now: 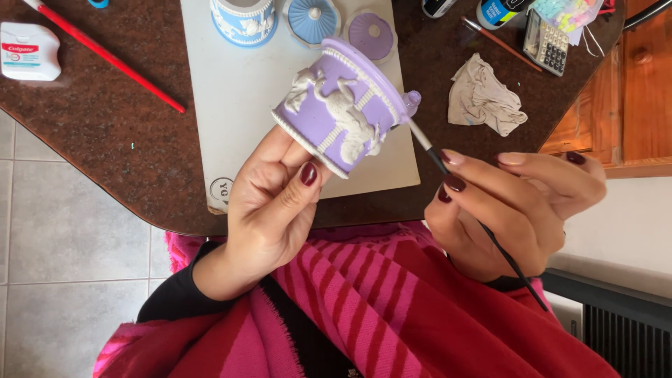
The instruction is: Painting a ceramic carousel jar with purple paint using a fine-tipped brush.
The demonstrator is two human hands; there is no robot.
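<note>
**Lilac relief jar held for brushwork at its rim**

The left hand (269, 203) grasps a lilac jar (343, 105) with white raised figures, fingers tucked into its open mouth and the thumb pressed against the outer wall; the jar lies tilted on its side above a pale work board (238, 126). The right hand (511, 210) pinches a thin black-handled paintbrush (483, 227) between thumb and fingertips, and the brush tip meets the jar's small side knob at the upper rim. Behind the jar, on the board, stand a blue jar (243, 21) with similar white relief, a blue round lid (313, 17) and a lilac round lid (371, 33). On the dark speckled table (105, 126) lie a long red brush (105, 56) to the left, a white dental floss box (28, 51) at the far left, a crumpled cloth (484, 96) to the right, and a calculator (546, 45) beyond it. A pink and red striped shawl (392, 308) fills the foreground.
</note>
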